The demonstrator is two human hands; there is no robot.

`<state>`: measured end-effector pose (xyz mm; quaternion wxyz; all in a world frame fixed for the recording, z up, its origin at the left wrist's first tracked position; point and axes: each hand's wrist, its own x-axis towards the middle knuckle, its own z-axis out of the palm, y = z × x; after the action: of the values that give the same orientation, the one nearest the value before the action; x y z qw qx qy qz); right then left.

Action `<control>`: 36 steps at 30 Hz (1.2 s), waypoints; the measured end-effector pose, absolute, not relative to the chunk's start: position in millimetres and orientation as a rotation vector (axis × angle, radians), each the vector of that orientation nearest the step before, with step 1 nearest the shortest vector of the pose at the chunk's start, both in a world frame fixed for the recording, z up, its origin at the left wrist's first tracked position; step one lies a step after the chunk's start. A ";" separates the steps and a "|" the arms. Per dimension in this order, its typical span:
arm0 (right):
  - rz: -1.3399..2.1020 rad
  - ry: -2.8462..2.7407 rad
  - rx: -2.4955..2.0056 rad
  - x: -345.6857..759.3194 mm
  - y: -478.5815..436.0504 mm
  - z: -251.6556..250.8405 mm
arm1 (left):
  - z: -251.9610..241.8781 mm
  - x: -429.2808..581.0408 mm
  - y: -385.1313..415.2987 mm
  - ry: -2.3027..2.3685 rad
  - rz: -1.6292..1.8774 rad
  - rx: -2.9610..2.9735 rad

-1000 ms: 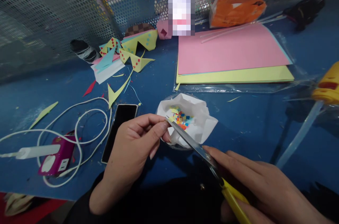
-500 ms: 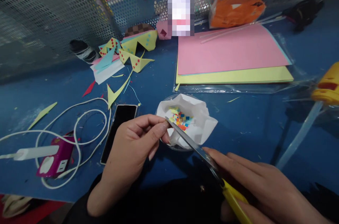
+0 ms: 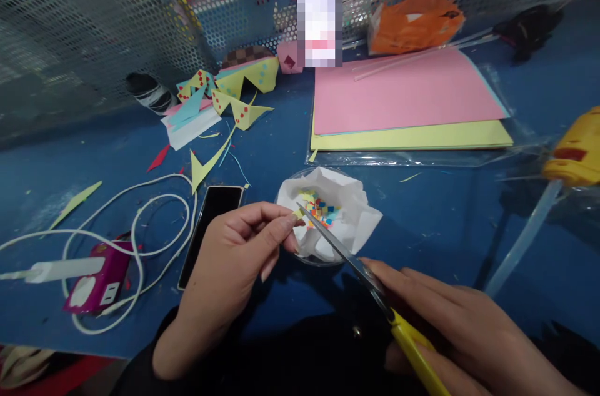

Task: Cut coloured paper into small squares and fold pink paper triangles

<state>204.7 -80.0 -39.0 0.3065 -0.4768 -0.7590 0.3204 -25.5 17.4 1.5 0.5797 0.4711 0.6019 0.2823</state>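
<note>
Head view: cut bits (image 3: 323, 208) lie in the bowl (image 3: 362, 216) toward the bench's (image 3: 272, 162) near edge, left grip (image 3: 234, 255) pinching seemingly uncut yellow paper (image 3: 299, 214), right grip (image 3: 462, 321) grasping scissors (image 3: 347, 253).

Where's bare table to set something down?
Right of the paper-lined bowl, between the paper stack and right hand, the blue table is mostly free. Crowded: the left, with white cable, phone and paper cutouts.
</note>
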 end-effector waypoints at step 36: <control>0.774 -2.101 -1.275 205.3 -85.0 -43.4 | -1.5 -22.0 14.9 1.338 0.710 1.038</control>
<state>205.3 -85.0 -43.4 0.2786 -0.4751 -0.7832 0.2884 -22.0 14.9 -1.5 0.6076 0.4490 0.5787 0.3071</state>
